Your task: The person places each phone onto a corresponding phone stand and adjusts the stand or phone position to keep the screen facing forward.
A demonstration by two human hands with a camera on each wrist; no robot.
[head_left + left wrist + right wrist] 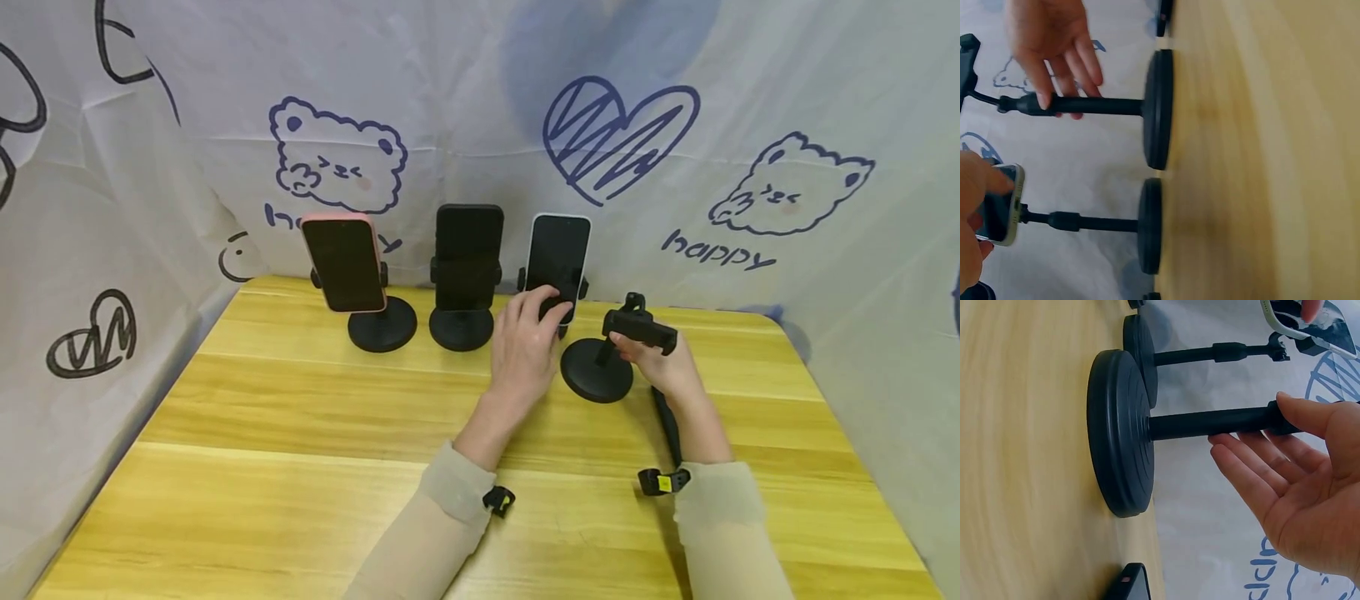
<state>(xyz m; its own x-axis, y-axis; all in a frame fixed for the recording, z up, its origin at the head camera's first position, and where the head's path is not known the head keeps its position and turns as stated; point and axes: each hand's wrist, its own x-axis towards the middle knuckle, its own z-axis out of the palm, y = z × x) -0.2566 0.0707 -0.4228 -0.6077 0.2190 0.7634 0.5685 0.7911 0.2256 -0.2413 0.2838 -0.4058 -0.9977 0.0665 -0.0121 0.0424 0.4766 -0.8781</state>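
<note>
My left hand [525, 350] is at a white-edged smartphone [557, 250] mounted on a black stand. Its fingers grip around the phone's lower left, with a fingertip on the dark screen in the left wrist view. With my right hand [1304, 481] I hold the upright pole of another black phone stand [1204, 424], thumb on one side and fingers on the other. That stand's clamp [641, 329] holds no phone, and its round base [596, 371] rests on the table.
To the left, a pink-edged phone [345, 262] and a black phone [468, 258] sit upright in stands. Another dark phone [666, 425] lies on the wooden table [300, 467] beside my right wrist, partly hidden. A printed white cloth [480, 100] hangs behind.
</note>
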